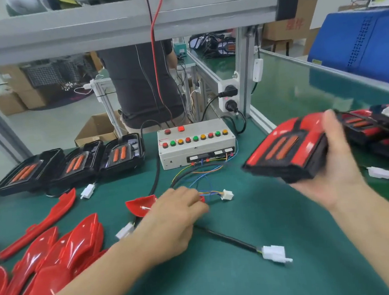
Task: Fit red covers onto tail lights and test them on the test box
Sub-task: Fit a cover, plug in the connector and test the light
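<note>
Covered tail light held over the bench, connector yet to be plugged in.

The test box (196, 142) sits at the back of the green bench; the right hand (331, 168) grips a red-covered tail light (287, 148) above the mat, and could drop it or pop the cover loose. The left hand (176, 217), fingers curled, rests over the box's wires beside their white connector (227, 194), whether pinching anything I cannot tell; tugging those thin leads could strain them.

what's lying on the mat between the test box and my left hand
In the head view, only loose coloured wires from the test box cross the green mat toward your left hand.
</note>
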`<state>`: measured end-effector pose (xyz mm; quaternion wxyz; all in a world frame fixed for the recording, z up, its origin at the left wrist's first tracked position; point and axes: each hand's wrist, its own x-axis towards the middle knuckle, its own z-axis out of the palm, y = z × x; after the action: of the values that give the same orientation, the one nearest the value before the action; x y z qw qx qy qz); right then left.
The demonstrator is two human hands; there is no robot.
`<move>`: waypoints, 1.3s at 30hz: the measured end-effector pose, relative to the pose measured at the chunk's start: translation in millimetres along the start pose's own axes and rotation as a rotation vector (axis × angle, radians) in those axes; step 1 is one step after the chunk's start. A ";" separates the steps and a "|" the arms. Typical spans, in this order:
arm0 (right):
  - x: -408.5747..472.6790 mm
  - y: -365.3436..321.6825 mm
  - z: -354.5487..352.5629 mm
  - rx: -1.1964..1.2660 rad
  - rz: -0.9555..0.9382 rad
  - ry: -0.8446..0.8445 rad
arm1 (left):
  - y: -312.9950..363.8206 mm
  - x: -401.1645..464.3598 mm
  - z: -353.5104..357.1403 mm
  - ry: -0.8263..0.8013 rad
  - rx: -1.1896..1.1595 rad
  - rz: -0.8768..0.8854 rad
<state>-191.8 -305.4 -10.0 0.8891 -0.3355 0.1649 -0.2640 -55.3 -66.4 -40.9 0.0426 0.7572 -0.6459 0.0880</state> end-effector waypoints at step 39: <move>-30.6 40.8 28.8 -0.496 0.171 -0.284 | 9.3 46.5 10.2 0.158 -0.195 -0.425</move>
<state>-188.3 -247.0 -13.6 0.8132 -0.5610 0.1259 -0.0903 -56.7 -114.8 -42.7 0.1834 0.8592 -0.4720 0.0733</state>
